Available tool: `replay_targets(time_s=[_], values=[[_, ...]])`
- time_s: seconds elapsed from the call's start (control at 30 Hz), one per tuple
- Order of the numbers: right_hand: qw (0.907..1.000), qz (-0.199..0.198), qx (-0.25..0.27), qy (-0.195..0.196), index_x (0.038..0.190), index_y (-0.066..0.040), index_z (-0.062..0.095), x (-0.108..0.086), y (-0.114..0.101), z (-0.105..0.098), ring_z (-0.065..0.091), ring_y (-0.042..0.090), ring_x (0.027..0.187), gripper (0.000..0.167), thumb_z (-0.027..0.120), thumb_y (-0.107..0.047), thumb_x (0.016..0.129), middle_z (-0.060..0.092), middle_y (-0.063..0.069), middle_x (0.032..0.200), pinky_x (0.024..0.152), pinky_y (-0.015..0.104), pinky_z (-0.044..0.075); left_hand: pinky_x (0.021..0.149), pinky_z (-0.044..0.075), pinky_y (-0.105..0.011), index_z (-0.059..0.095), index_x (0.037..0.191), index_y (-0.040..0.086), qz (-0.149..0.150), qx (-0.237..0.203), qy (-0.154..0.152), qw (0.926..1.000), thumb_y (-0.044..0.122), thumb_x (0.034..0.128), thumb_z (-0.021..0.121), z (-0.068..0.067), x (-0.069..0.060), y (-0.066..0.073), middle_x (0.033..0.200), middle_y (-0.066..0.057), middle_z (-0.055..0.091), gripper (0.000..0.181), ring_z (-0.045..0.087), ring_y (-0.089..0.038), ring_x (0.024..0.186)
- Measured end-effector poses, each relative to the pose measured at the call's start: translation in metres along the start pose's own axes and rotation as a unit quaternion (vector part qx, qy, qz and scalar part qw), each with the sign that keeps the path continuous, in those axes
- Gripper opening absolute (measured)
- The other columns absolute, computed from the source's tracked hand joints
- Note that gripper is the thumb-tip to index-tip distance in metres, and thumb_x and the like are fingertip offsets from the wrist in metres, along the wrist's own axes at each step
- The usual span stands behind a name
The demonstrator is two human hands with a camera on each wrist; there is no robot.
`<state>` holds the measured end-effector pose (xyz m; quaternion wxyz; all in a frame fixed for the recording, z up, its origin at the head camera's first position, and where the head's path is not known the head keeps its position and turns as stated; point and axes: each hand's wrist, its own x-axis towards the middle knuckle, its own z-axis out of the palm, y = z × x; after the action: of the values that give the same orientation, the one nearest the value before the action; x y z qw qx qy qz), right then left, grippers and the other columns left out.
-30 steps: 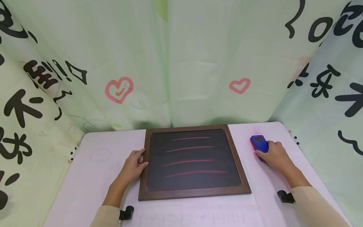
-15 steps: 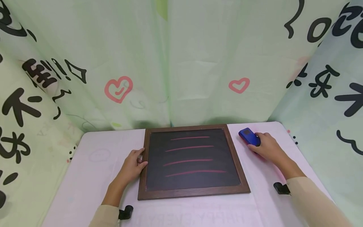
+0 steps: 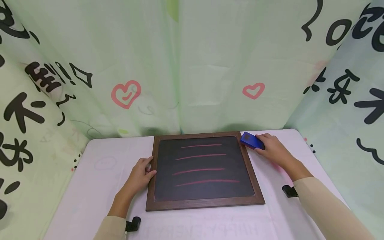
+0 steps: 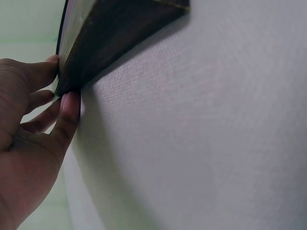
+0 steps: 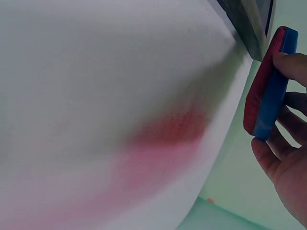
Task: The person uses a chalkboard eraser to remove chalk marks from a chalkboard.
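Note:
A small blackboard (image 3: 207,193) in a brown wooden frame lies on the white-covered table. Several pink chalk lines (image 3: 199,170) run across its dark surface. At its left edge my left hand (image 3: 139,176) holds the frame (image 4: 115,43) between thumb and fingers. My right hand (image 3: 274,150) grips a blue chalkboard eraser (image 3: 252,140) just at the board's upper right corner. In the right wrist view the eraser (image 5: 273,96) is tilted, its red felt side facing the table, with thumb and fingers (image 5: 266,155) on its blue body. Whether it touches the frame I cannot tell.
Behind the table hangs a pale green curtain (image 3: 207,83) with hearts and black lettering, which also closes off both sides. The white tabletop (image 3: 111,166) surrounds the board. A pinkish tint (image 5: 163,143) shows on the surface below the eraser.
My right hand has carried the eraser left and slightly away from me, from the right part of the table to the board's upper right corner, turning it. The left hand stays in place.

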<state>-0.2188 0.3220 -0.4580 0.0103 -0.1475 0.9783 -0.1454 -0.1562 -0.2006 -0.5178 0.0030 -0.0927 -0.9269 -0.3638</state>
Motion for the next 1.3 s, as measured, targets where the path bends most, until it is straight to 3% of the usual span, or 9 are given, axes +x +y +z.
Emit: replay_targets(time_s=[0.23, 0.57, 1.3], values=[[0.9988, -0.046, -0.010, -0.016, 0.143, 0.014, 0.050, 0.012, -0.008, 0.002, 0.052, 0.054, 0.125, 0.060, 0.074, -0.011, 0.094, 0.055, 0.037, 0.137, 0.108, 0.064, 0.041, 0.074, 0.050, -0.030, 0.052, 0.145, -0.008, -0.008, 0.001, -0.006, 0.9999, 0.003, 0.0903, 0.077, 0.002, 0.000, -0.001, 0.123, -0.025, 0.059, 0.061, 0.058, -0.020, 0.086], [0.9963, -0.079, -0.010, -0.033, 0.142, 0.013, 0.052, 0.029, -0.026, 0.007, 0.050, 0.052, 0.131, 0.056, 0.073, -0.003, 0.093, 0.055, 0.035, 0.140, 0.110, 0.063, 0.040, 0.076, 0.049, -0.032, 0.051, 0.147, -0.006, -0.018, -0.002, -0.011, 0.9998, 0.004, 0.0909, 0.077, 0.003, 0.001, -0.001, 0.126, -0.024, 0.058, 0.062, 0.058, -0.021, 0.088], [0.9933, -0.088, -0.028, -0.070, 0.142, 0.007, 0.056, 0.062, -0.067, 0.021, 0.054, 0.046, 0.131, 0.051, 0.071, -0.003, 0.095, 0.057, 0.028, 0.141, 0.109, 0.058, 0.044, 0.077, 0.051, -0.033, 0.051, 0.147, -0.006, -0.018, -0.005, -0.006, 0.9998, 0.004, 0.0910, 0.077, 0.000, 0.001, 0.000, 0.126, -0.024, 0.058, 0.062, 0.059, -0.022, 0.089]])
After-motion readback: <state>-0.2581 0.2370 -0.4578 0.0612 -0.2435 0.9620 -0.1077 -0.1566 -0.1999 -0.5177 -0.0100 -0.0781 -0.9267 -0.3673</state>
